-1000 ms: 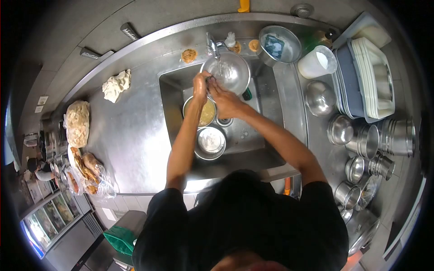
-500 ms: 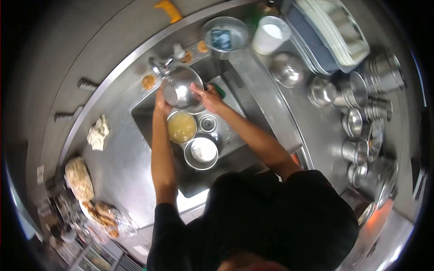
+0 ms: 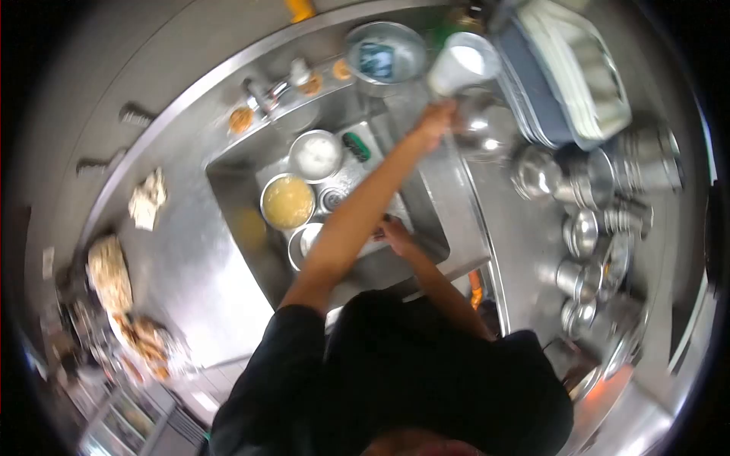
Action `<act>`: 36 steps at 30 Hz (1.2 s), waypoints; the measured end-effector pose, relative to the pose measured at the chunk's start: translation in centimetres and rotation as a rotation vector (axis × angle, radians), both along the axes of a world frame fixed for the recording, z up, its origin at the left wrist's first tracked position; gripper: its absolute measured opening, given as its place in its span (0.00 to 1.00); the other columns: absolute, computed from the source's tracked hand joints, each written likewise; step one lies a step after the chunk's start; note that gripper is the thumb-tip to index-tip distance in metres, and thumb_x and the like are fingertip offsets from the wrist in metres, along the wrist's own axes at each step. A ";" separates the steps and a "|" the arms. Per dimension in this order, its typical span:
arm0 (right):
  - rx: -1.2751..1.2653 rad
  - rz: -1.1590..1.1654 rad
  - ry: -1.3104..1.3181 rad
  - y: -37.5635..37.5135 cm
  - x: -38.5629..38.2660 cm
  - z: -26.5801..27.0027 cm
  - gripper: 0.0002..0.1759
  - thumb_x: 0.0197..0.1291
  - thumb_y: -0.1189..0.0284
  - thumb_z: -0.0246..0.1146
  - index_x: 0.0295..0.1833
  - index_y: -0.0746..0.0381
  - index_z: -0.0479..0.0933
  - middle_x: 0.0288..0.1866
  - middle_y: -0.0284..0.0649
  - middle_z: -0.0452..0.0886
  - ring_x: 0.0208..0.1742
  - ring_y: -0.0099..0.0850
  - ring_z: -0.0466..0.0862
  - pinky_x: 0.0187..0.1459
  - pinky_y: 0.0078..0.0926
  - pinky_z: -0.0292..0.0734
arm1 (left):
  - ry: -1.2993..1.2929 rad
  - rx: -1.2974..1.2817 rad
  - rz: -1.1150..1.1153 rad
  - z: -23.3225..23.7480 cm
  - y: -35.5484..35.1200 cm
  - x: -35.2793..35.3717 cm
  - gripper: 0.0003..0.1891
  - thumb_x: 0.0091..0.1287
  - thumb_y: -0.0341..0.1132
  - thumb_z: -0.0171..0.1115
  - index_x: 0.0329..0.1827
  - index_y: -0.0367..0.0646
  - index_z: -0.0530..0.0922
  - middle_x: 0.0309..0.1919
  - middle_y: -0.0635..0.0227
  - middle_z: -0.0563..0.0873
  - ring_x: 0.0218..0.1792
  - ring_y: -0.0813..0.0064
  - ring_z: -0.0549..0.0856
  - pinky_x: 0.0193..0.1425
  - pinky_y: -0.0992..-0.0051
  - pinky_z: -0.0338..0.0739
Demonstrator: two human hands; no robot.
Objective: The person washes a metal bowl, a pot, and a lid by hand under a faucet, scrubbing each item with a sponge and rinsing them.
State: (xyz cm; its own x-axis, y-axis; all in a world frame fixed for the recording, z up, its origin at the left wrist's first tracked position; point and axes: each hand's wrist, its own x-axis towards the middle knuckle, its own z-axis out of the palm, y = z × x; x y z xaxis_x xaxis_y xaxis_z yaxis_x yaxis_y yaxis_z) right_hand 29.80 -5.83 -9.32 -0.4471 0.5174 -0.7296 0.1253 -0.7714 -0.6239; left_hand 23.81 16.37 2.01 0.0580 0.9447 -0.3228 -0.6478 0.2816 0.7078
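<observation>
My left hand reaches across to the right counter and grips the near rim of a shiny metal bowl; the fingers are a little blurred. Below my left forearm, my right hand hovers over the sink with its fingers loosely apart, and I see nothing in it. In the sink stand a metal bowl with whitish, frothy contents, a bowl of cloudy yellow liquid, and a third bowl partly covered by my left arm. A green scrubber lies near the frothy bowl.
Stacked metal bowls and pots line the right counter. A white bucket, a large metal pan and stacked tubs stand at the back. The faucet is behind the sink. A crumpled cloth and bagged food lie left.
Both hands held the metal bowl near the faucet. My left hand has carried it right to the counter; my right hand has let go and moved down over the sink, uncovering the frothy bowl.
</observation>
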 end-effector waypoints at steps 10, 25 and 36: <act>-0.119 -0.252 0.147 2.9 5.7 2.3 0.22 0.64 0.64 0.61 0.53 0.72 0.73 0.51 0.46 0.79 0.52 0.36 0.80 0.54 0.42 0.80 | 1.711 -0.350 0.006 -18.6 -12.7 -15.2 0.37 0.62 0.52 0.61 0.69 0.40 0.63 0.66 0.53 0.67 0.68 0.52 0.64 0.69 0.54 0.58; 1.085 0.222 -0.081 12.5 -9.8 11.0 0.24 0.68 0.64 0.56 0.65 0.63 0.68 0.64 0.50 0.73 0.66 0.41 0.72 0.63 0.32 0.69 | 0.905 -0.166 0.355 -9.9 -15.2 -24.4 0.27 0.67 0.57 0.55 0.37 0.38 0.84 0.31 0.63 0.86 0.33 0.66 0.84 0.42 0.66 0.74; 1.057 0.197 -0.024 14.8 -20.1 11.4 0.25 0.68 0.68 0.47 0.66 0.71 0.64 0.69 0.56 0.64 0.71 0.55 0.61 0.69 0.49 0.55 | 0.899 -0.308 0.703 2.9 -17.4 -23.9 0.50 0.64 0.74 0.25 0.36 0.31 0.82 0.25 0.55 0.81 0.31 0.65 0.76 0.42 0.58 0.69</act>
